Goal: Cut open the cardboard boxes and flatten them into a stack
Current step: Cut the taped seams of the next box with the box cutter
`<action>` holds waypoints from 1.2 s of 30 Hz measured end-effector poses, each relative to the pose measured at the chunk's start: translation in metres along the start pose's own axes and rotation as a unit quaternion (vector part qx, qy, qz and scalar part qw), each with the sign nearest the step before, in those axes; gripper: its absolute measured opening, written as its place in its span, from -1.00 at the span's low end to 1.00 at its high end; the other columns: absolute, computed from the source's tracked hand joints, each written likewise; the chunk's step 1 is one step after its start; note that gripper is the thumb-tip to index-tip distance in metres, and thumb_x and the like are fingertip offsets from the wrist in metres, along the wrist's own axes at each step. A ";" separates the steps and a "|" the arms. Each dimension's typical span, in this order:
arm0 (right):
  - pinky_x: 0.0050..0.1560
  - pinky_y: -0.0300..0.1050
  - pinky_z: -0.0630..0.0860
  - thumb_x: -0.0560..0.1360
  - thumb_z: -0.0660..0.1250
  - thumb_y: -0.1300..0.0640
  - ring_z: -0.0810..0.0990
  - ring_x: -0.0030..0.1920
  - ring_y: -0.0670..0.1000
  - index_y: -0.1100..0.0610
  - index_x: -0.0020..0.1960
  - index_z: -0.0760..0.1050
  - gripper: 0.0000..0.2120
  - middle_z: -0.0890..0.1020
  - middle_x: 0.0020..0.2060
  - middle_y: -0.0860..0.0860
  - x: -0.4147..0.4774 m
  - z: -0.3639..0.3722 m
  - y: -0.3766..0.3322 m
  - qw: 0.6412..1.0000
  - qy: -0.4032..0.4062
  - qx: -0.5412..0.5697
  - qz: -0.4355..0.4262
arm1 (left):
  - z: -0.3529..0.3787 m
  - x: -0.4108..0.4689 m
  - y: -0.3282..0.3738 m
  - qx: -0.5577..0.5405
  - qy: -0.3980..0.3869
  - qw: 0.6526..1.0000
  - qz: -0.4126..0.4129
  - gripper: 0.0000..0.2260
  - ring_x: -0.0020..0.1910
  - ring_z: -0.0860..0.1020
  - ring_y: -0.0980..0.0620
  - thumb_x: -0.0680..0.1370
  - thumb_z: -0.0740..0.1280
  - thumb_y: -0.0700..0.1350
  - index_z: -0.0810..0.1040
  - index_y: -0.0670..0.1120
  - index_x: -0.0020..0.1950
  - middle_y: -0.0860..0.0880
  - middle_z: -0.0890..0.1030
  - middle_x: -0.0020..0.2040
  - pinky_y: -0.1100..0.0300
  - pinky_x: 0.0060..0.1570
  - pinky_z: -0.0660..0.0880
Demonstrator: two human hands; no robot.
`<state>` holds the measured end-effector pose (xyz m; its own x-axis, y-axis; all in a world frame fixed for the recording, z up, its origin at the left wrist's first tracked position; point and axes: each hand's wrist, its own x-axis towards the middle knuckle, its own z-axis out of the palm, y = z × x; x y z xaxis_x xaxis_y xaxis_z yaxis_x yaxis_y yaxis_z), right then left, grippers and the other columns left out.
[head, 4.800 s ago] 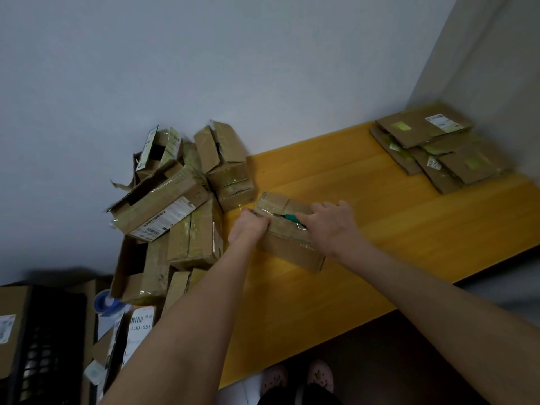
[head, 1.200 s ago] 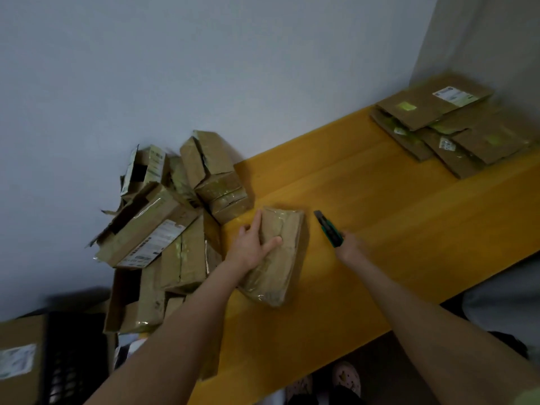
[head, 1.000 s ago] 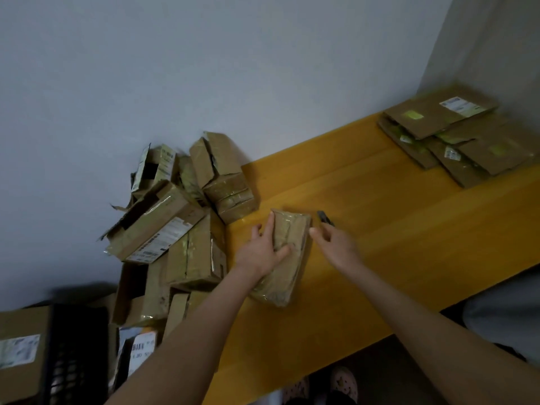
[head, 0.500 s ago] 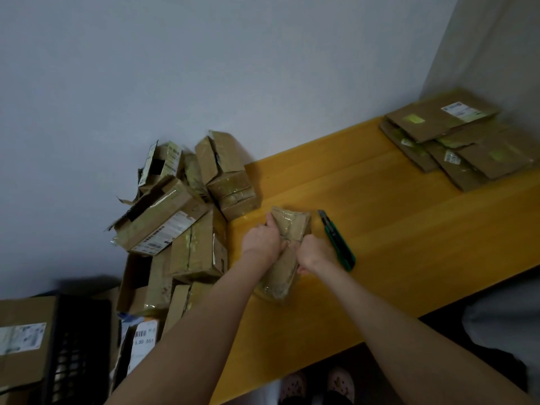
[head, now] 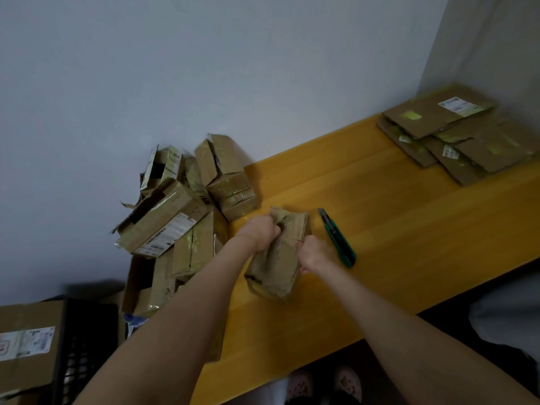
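Knife [head: 339,238] has been laid down on the table [head: 409,229], just right of the small box [head: 277,270] near its left end; now left hand [head: 261,233] and right hand [head: 314,252] both grip its slit top, probably to pull it open and flatten it

A small taped box [head: 277,258] on the yellow table [head: 394,217] is gripped by the left hand [head: 261,232] and the right hand [head: 314,252]. A green cutter [head: 339,238] is laid just right of it. Flattened cardboard [head: 455,133] is stacked far right; unopened boxes [head: 181,217] are heaped left.
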<state>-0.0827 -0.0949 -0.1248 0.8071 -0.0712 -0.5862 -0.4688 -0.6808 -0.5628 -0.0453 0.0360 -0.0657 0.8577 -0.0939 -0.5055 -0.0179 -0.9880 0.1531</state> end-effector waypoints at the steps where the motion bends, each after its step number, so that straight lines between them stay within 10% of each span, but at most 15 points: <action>1: -0.53 -0.21 0.52 0.63 0.15 -0.02 0.59 -0.47 -0.06 0.08 -0.26 0.42 -0.67 0.58 -0.35 0.02 0.000 -0.001 0.000 1.000 -0.004 -0.002 0.001 | -0.002 0.000 -0.003 -0.023 0.000 1.000 0.011 -0.79 -0.03 0.50 -0.18 0.65 0.10 -0.09 0.43 -0.20 0.06 -0.24 0.53 0.03 0.01 -0.08 0.41; 11: -0.48 -0.22 0.55 0.64 0.12 0.04 0.62 -0.11 0.09 0.15 0.22 0.46 -0.73 0.55 -0.05 0.05 -0.006 -0.003 0.006 0.993 -0.069 0.091 -0.008 | -0.013 -0.006 -0.032 -0.125 -0.025 0.991 0.029 -0.68 -0.34 0.43 0.06 0.68 0.06 -0.09 0.34 -0.08 -0.26 -0.05 0.42 -0.29 0.35 -0.53 0.38; 14: -0.24 -0.07 0.63 0.62 0.14 -0.03 0.65 -0.14 0.09 0.17 0.13 0.50 -0.70 0.61 -0.13 0.04 -0.011 -0.006 0.000 0.999 -0.036 -0.003 -0.025 | -0.016 -0.009 -0.026 -0.073 -0.027 0.997 0.017 -0.76 -0.17 0.54 -0.04 0.67 0.07 -0.07 0.50 -0.11 0.01 -0.15 0.55 -0.07 0.17 -0.24 0.52; 17: -0.11 -0.03 0.54 0.56 0.23 -0.10 0.60 0.04 0.13 0.05 0.45 0.22 -0.48 0.58 0.11 0.07 -0.010 -0.012 -0.015 0.998 -0.007 -0.054 -0.040 | -0.010 -0.010 -0.009 0.029 0.013 0.999 -0.008 -0.48 0.23 0.49 -0.24 0.62 0.18 -0.08 0.12 -0.09 0.55 -0.25 0.45 0.32 -0.04 0.14 0.47; 21: -0.44 -0.20 0.47 0.55 0.31 -0.03 0.58 -0.09 0.09 -0.04 0.57 -0.13 -0.21 0.54 0.19 0.10 -0.006 -0.018 -0.025 0.998 -0.045 0.003 -0.039 | 0.000 -0.003 0.015 0.110 0.110 0.987 -0.029 -0.74 0.17 0.53 -0.19 0.61 0.19 -0.17 0.42 -0.16 0.29 -0.18 0.51 0.22 0.04 -0.07 0.47; 26: -0.26 -0.03 0.63 0.56 0.32 0.06 0.57 0.11 0.17 -0.10 0.56 -0.08 -0.25 0.50 0.23 0.11 0.000 -0.011 -0.013 0.993 -0.052 0.102 -0.017 | 0.002 0.005 0.018 0.161 0.160 0.974 -0.007 -0.84 0.01 0.60 -0.11 0.64 0.18 -0.18 0.55 -0.13 0.07 -0.10 0.62 0.02 0.12 -0.27 0.40; 36: -0.16 0.11 0.64 0.56 0.29 0.12 0.53 0.16 0.18 -0.13 0.56 -0.07 -0.26 0.49 0.26 0.10 0.009 -0.007 0.000 0.993 -0.040 0.102 -0.048 | -0.022 0.020 -0.002 0.074 0.096 0.992 0.043 -0.72 0.06 0.57 -0.12 0.63 0.23 0.00 0.62 -0.15 0.12 -0.15 0.61 0.04 0.02 0.06 0.53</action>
<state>-0.0732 -0.1010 -0.1260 0.8244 0.0494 -0.5639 -0.4612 -0.5188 -0.7198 -0.0163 0.0388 -0.0574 0.9316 -0.1672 -0.3226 -0.1579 -0.9859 0.0552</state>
